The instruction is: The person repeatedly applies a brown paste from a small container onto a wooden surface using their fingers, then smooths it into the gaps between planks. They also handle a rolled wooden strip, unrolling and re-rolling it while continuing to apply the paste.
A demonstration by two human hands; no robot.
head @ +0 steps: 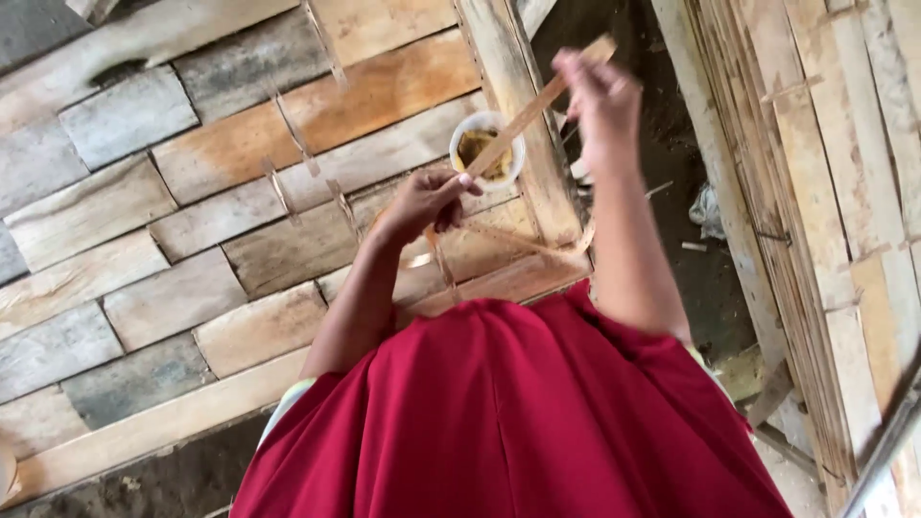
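A small white cup (486,146) with yellowish-brown paste inside stands on a wooden beam. My right hand (602,107) is raised above and to the right of it, gripping a thin flat wooden stick (526,117) whose lower end dips into the cup. My left hand (429,200) is just below the cup, fingers curled around a thin bamboo strip (443,261) that trails down toward my red skirt (508,422).
A panel of pale and grey wooden planks (173,221) fills the left side. An upright wooden beam (523,115) runs beside a dark dirt gap (672,144). Stacked bamboo slats (825,221) lie at the right. A metal bar (887,441) crosses the lower right corner.
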